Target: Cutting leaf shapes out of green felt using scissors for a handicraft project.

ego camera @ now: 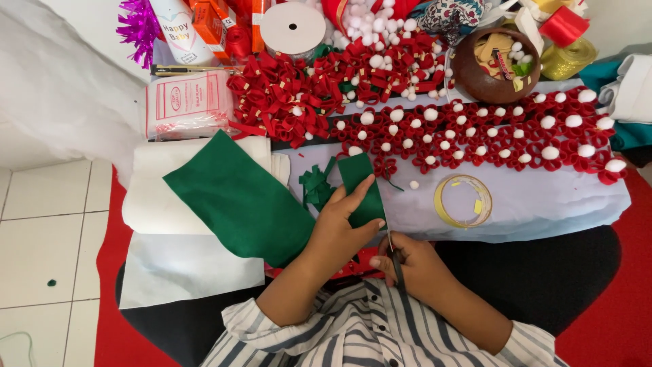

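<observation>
My left hand point(337, 228) pinches a small strip of green felt point(362, 190) between thumb and fingers, holding it upright over the pale cloth. My right hand point(414, 265) is closed around dark scissors point(395, 261), whose blades point up at the strip's lower right edge. A larger sheet of green felt point(238, 197) lies to the left, partly under my left wrist. Small green felt offcuts point(316, 187) sit just beyond my left hand.
Rows of red ribbon flowers with white pompoms point(489, 136) cross the pale cloth. A roll of clear tape point(463, 200) lies right of the strip. Behind are a heap of red ribbon bows point(285, 95), a brown bowl point(496, 64), a white spool point(293, 28) and white fabric point(156, 197).
</observation>
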